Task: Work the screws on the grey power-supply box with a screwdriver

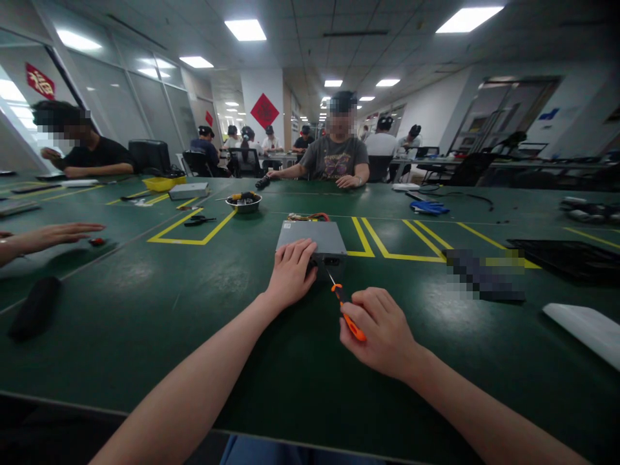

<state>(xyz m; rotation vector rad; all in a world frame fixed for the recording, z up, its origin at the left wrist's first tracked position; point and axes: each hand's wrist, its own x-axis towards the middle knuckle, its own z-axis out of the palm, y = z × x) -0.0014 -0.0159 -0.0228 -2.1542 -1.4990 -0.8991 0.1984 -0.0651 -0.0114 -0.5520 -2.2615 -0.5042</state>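
My left hand (pixel 291 274) lies over the near corner of a flat grey metal electronics case (pixel 310 239), its fingers curled down over the front edge and holding it steady. My right hand (pixel 375 329) grips an orange-handled screwdriver (pixel 349 318) in its fist. The thin shaft of the screwdriver points up and left, its tip close to the dark connector end of the case. Coloured wires (pixel 308 217) stick out behind the case. The case sits on a green workbench (pixel 121 336).
Yellow tape lines (pixel 191 236) mark the bench. Farther off stand a metal bowl with tools (pixel 243 203) and a yellow tray (pixel 163 184). A co-worker's hand (pixel 55 237) rests at the left, and another person sits across the bench. A white sheet (pixel 586 332) lies at the right.
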